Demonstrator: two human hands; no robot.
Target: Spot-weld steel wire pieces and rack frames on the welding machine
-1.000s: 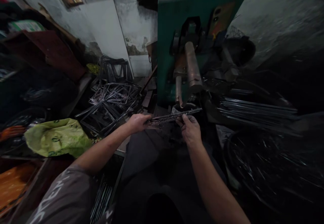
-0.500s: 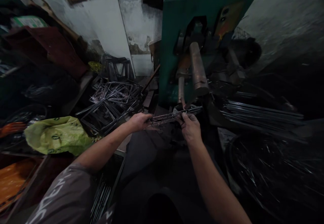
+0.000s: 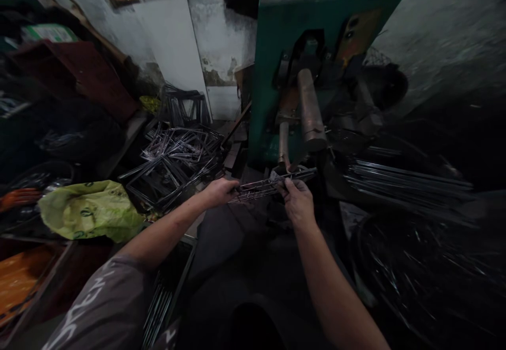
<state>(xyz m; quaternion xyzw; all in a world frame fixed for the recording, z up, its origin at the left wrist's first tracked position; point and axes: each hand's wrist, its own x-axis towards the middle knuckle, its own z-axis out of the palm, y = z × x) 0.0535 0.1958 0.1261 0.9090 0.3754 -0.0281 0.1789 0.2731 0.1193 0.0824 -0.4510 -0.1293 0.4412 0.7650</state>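
My left hand [image 3: 222,191] is closed on the left end of a narrow metal wire frame [image 3: 256,187], held roughly level. My right hand [image 3: 299,201] pinches at the frame's right part with thumb and fingers; a small piece between the fingertips cannot be made out. Just above those fingertips is the bent tip of the lower copper-coloured electrode arm [image 3: 283,142] of a green welding machine [image 3: 265,86]. A thicker cylindrical arm [image 3: 310,108] juts out over it. The frame's right end lies under the electrode tip, partly in shadow.
Thin metal frames [image 3: 177,152] lie heaped at the left. A yellow-green sack [image 3: 90,210] is nearer, beside my left arm. Long metal rods [image 3: 407,178] lie to the right, behind a dark round tub [image 3: 361,250] with shiny pieces. Another person's orange-gloved hand [image 3: 19,198] shows far left.
Both hands keep their hold on the wire frame in nearly the same place. The view has shifted very slightly.
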